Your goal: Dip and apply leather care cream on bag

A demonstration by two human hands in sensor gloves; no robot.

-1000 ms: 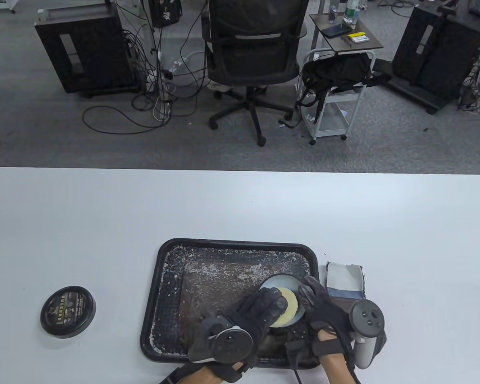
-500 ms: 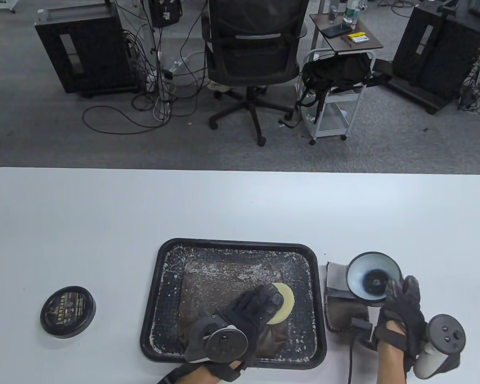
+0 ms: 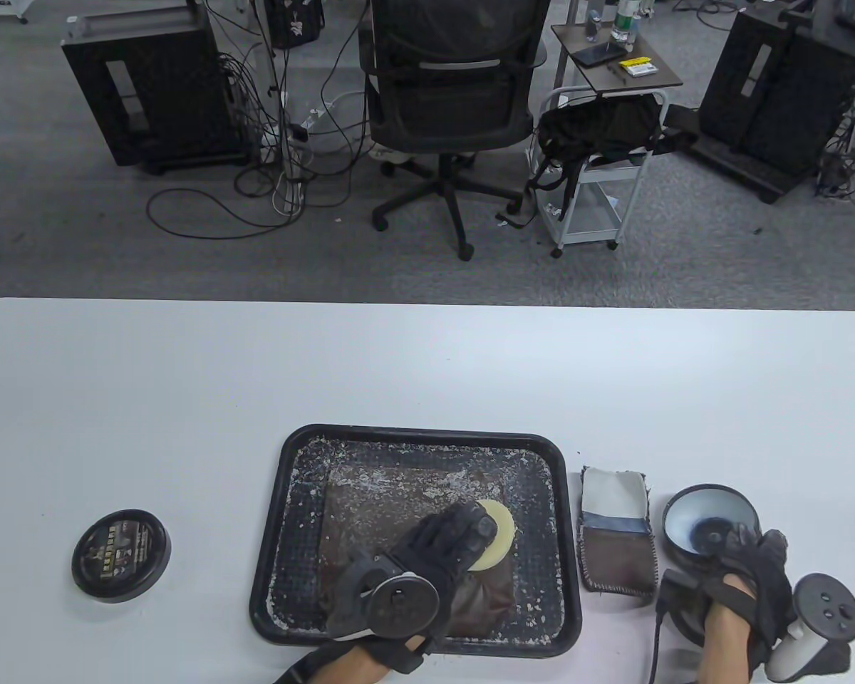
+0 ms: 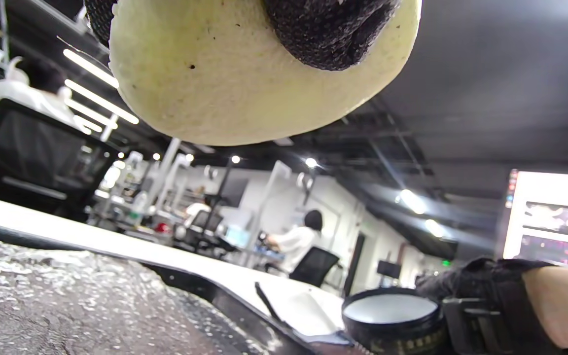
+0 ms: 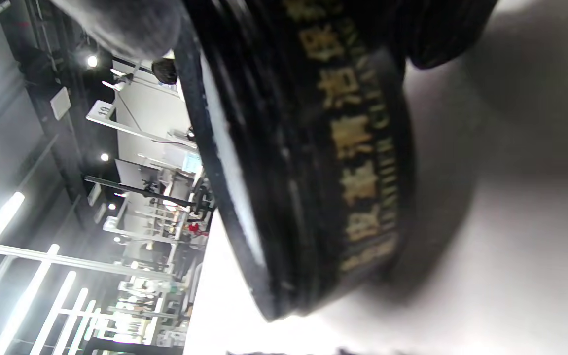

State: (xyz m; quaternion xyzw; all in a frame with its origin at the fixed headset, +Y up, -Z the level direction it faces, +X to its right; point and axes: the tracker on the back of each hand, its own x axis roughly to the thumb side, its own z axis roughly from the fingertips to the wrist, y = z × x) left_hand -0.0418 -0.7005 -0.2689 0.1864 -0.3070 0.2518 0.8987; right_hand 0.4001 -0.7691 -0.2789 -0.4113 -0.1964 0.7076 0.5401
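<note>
Foam, pale yellow and round, sat pinched under the left hand's (image 3: 427, 563) fingers (image 4: 331, 29): the applicator pad (image 3: 491, 545) was gripped from above near its back edge, its front half jutting clear. It looked light and squashy, so a hold by the rim would probably leave the flat face free to spread cream. In the left wrist view it hung just above the brown leather bag (image 3: 413, 513), apart from it, the bag lying flat in the black tray (image 3: 292, 456) and likely supple and slick under cream. The right hand (image 3: 744, 584) gripped the open cream tin (image 3: 709, 524) by its near wall, the tin rigid and seemingly at or just above the tabletop (image 3: 427, 370), right of the tray. Between tray and tin lay a small leather pouch (image 3: 616, 534); the tin's lid (image 3: 121, 556) sat well apart to the left.
</note>
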